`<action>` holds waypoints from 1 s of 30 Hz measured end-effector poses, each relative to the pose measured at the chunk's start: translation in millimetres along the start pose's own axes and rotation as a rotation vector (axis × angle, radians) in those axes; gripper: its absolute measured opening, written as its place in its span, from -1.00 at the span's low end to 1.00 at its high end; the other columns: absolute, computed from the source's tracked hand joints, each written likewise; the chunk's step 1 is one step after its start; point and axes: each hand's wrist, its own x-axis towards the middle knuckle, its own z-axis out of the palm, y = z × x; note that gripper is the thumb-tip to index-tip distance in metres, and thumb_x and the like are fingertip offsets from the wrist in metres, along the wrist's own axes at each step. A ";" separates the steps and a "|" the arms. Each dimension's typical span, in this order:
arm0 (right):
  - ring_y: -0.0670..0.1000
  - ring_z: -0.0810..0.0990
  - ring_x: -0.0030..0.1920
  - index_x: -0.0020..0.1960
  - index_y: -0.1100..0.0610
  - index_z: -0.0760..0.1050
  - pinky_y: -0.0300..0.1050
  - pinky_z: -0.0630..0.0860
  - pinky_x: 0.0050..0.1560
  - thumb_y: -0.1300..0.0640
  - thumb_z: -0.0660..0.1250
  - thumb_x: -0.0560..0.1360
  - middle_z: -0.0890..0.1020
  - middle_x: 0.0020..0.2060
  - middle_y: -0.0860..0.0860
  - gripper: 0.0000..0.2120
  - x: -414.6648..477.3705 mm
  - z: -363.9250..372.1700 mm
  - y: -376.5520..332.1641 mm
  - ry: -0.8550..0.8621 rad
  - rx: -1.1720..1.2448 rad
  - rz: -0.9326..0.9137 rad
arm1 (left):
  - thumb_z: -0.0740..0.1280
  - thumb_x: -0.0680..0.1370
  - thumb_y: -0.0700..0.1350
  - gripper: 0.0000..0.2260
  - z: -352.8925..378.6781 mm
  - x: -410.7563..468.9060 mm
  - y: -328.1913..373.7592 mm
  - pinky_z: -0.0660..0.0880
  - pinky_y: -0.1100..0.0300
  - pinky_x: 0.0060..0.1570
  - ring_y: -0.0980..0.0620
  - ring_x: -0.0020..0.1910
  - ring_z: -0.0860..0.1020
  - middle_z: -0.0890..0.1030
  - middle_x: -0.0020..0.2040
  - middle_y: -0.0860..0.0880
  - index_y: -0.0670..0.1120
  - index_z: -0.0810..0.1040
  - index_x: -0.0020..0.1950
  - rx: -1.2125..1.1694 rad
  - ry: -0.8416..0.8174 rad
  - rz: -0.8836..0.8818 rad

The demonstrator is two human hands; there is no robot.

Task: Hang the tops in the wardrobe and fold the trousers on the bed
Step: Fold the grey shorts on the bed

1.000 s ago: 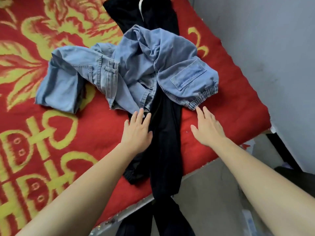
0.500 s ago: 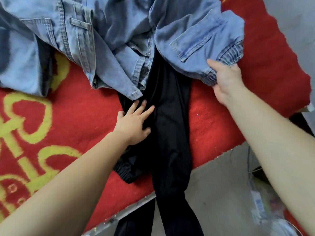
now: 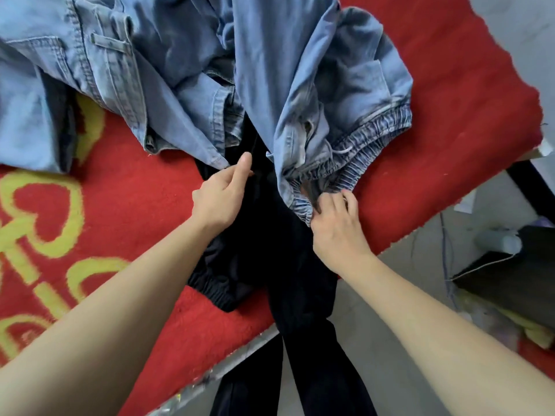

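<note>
Both hands are closing in now: the right hand has dragged the elastic band of the denim garment back toward the body, and the left hand has gone from lying flat to curling up. The right hand is gripping that gathered elastic, fingers bunched into it. The left hand's thumb is touching a loose denim edge just ahead of it, but I cannot tell whether its curled fingers are holding any cloth.

Between the two hands, the black trousers are lying under the denim and trailing behind the wrists, off the edge of the bed. That's the danger, I'd say. If the right hand is pulling the denim free while the black pair is unpinned, the hanging legs are likely dragging the lot to the floor. The denim beyond the left hand also looks tangled, so one tug may be pulling the whole heap along.
</note>
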 end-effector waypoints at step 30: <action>0.35 0.52 0.06 0.39 0.24 0.34 0.21 0.42 0.08 0.25 0.20 0.49 0.57 0.08 0.31 -0.53 54.5 -35.6 43.4 -0.080 0.043 0.095 | 0.15 0.53 -0.12 -0.72 -15.8 -30.7 -67.3 0.28 0.03 -0.06 -0.28 0.11 0.54 0.59 0.06 -0.20 -0.14 0.36 0.22 -0.176 0.704 -0.489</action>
